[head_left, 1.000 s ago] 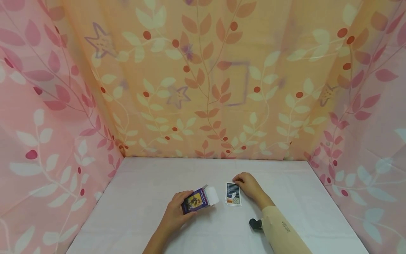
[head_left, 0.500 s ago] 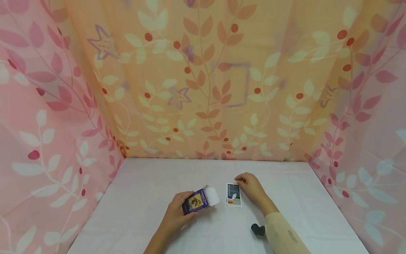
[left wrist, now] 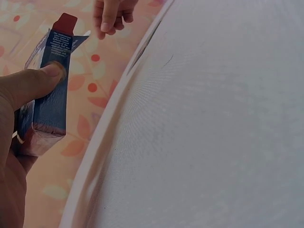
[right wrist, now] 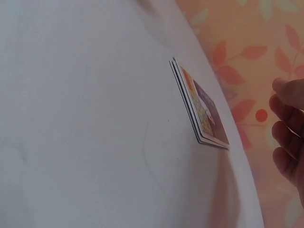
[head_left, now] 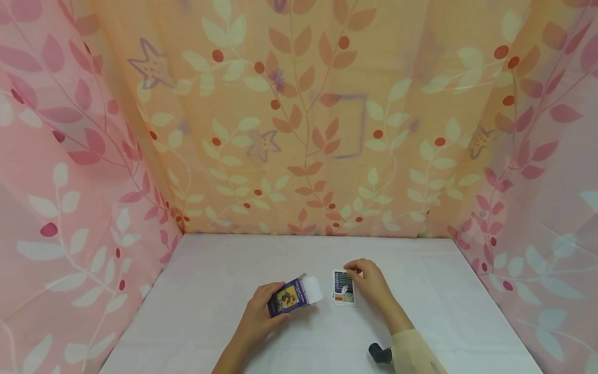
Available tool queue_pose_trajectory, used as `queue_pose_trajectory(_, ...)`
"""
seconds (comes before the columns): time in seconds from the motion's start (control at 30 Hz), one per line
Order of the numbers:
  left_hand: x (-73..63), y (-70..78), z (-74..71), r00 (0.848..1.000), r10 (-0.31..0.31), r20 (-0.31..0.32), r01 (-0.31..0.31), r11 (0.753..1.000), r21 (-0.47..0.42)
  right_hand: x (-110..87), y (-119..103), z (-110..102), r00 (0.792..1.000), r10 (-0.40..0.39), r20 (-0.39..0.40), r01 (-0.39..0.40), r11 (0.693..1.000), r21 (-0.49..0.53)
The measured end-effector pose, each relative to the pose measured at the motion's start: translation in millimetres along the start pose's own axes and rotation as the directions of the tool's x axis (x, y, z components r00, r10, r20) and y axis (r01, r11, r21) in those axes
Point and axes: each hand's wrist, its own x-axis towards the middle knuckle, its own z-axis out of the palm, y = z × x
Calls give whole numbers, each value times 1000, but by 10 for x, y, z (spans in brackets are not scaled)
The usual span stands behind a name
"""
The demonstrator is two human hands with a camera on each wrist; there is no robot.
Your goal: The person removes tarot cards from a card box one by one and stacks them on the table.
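Observation:
My left hand (head_left: pixel 259 311) grips a purple card box (head_left: pixel 288 297) with a picture on its front, tilted above the table. Its white end flap stands open towards the right. In the left wrist view the thumb presses on the box's dark blue side (left wrist: pixel 53 102). To the right of the box, a small stack of cards (head_left: pixel 343 288) lies face up on the table, its edges slightly uneven. Over the stack's far right corner hovers my right hand (head_left: pixel 371 283), fingers loosely bent. The right wrist view shows no card between its thumb and fingers (right wrist: pixel 285 135), apart from the stack.
A white cloth covers the table (head_left: pixel 210 280). Patterned curtains (head_left: pixel 299 130) rise along its back and both sides. Under the right forearm a black object (head_left: pixel 379 353) sits by the beige sleeve (head_left: pixel 413 350).
My right hand has shifted slightly nearer to me, its fingers now over the stack's top edge. The left hand and box stay almost still.

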Motion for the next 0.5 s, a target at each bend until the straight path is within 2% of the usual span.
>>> queue_pose_trajectory(0.17, -8, 6, -6, 1000, -17, 4, 17, 1000, -18, -105, -102, 16, 1000, -5, -2, 5, 1000, 10)
queue_pose_trajectory(0.5, 4, 3, -6, 1000, 18, -1, -18, 1000, 13, -267, -322, 7, 999, -20, -42, 22, 999, 48)
